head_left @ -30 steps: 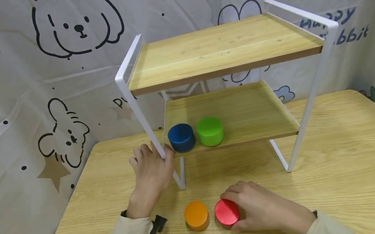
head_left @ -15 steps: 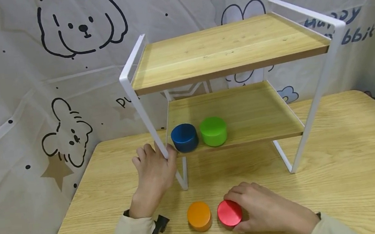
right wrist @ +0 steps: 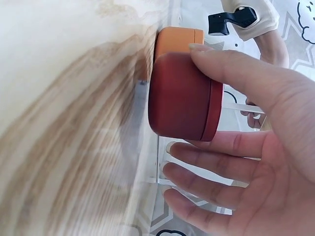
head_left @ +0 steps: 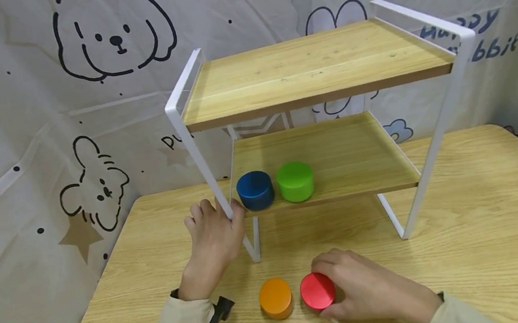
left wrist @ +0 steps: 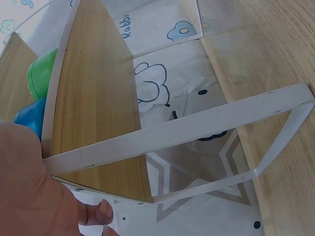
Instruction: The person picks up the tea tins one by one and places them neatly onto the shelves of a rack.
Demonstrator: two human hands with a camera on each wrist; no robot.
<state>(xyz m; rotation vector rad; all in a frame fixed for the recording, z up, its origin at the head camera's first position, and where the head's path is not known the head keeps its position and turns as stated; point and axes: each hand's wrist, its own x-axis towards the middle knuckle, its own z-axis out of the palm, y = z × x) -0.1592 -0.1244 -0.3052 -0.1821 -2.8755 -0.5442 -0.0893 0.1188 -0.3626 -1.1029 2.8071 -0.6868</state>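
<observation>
My right hand [head_left: 367, 290] pinches a red round lidded tin [head_left: 317, 290] between thumb and fingers, low over the table; the right wrist view shows the thumb on one side and the tin's [right wrist: 179, 96] lid seam. An orange tin [head_left: 275, 298] stands just left of it. My left hand [head_left: 214, 236] grips the front left white post of a two-tier shelf rack [head_left: 316, 72], at its lower board. On that lower board, near its front left corner, a blue tin [head_left: 255, 191] and a green tin [head_left: 296, 181] sit side by side.
The rack stands on a wood-grain table [head_left: 485, 210], its white metal frame [head_left: 433, 131] rising at both sides. The top board overhangs the lower one. A curtain [head_left: 25, 129] with cartoon drawings hangs behind.
The red tin has risen very slightly in my right hand's pinch. The whole scene shifted a little to the right as the head view turned. My left hand keeps its grip on the post.
</observation>
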